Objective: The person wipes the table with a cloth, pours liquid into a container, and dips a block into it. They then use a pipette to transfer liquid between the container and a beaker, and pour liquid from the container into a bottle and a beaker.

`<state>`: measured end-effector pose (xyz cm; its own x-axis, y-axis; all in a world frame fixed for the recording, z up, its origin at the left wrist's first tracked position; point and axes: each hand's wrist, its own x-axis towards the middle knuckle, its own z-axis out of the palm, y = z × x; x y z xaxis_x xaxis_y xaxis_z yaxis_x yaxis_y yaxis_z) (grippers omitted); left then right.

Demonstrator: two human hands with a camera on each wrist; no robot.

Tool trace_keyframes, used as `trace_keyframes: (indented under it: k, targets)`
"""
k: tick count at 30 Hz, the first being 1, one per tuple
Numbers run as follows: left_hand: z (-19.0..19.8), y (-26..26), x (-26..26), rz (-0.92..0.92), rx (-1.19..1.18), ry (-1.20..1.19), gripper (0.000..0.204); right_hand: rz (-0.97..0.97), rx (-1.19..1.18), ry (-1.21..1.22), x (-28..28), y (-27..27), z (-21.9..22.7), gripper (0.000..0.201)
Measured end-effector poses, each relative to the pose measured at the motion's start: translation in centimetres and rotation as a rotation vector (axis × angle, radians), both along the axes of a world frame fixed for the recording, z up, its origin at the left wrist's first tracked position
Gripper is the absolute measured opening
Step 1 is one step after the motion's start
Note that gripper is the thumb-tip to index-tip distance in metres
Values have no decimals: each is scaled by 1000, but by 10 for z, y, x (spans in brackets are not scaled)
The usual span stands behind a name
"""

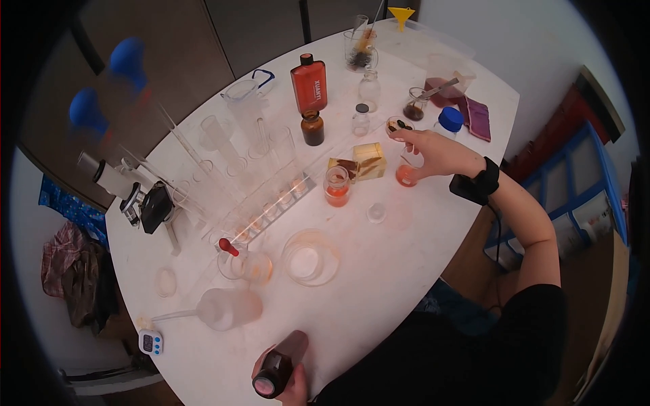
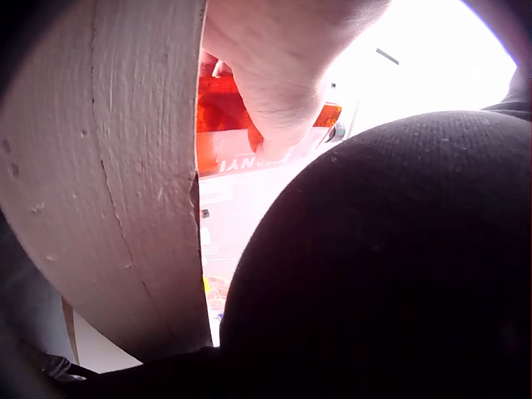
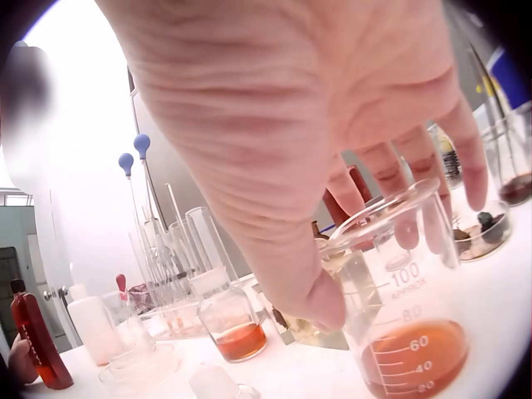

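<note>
Low at the front edge of the table, my left hand (image 1: 298, 386) grips a dark red-brown plastic bottle (image 1: 292, 348). White lettering shows on this bottle in the left wrist view, the fingers wrapped over it. My right hand (image 1: 440, 154) reaches over a glass beaker (image 3: 411, 353) of orange liquid, which stands on the table. Its thumb (image 3: 324, 303) lies at the beaker's left side, while fairly straight, spread fingers hang behind the rim. A small glass bottle (image 1: 336, 193) of orange liquid stands left of the beaker, with a glass stopper (image 1: 376, 213) lying nearby.
Behind the small bottle sit yellow-brown blocks (image 1: 369, 162). A test tube rack (image 1: 271, 213) and a red bottle (image 1: 309, 88) stand farther back. Nearer are a glass dish (image 1: 328, 271), a wash bottle (image 1: 230, 309) and a timer (image 1: 150, 342). A blue-capped bottle (image 1: 450, 120) is by the right wrist.
</note>
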<state>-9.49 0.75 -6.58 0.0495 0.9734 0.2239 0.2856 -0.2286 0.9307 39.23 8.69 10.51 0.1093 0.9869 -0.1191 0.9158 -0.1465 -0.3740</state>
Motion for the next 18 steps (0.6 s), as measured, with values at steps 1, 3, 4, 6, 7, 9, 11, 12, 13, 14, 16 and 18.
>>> trace_keyframes:
  k: [1,3,4,6,7,9,11,12,13,14,16,18]
  targets:
    - [-3,-1,-1,17,38,-2,63,-8,1,-9,3,2,1,71]
    - [-5,-3,-2,21,25,-14,62,-6,52,-27,13,5,-5,70]
    - [-5,-3,-3,16,16,-30,62,-14,107,-48,19,7,-8,70]
    - [-6,-5,-6,22,-27,-28,61,-55,105,-32,22,8,-11,70]
    - [-6,-5,-6,25,-67,-29,61,-25,224,-206,20,8,-11,70]
    - [-8,-6,-7,39,-68,-24,61,9,344,-380,12,9,-8,70]
    - [-14,-7,-10,51,-72,-15,62,69,268,-258,-11,16,4,70]
    - [-18,-6,-16,6,-32,45,63,69,267,-255,-14,21,2,70]
    - [-18,-5,-17,-39,9,105,63,169,238,-282,-15,26,-3,70]
    - [-17,-5,-17,-39,10,108,63,269,211,-308,-15,32,-7,70]
    - [-14,-5,-12,19,0,3,64,310,213,-335,-19,46,-8,72]
    - [-9,-5,-7,32,-7,-12,64,212,-32,-270,-29,57,-2,72]
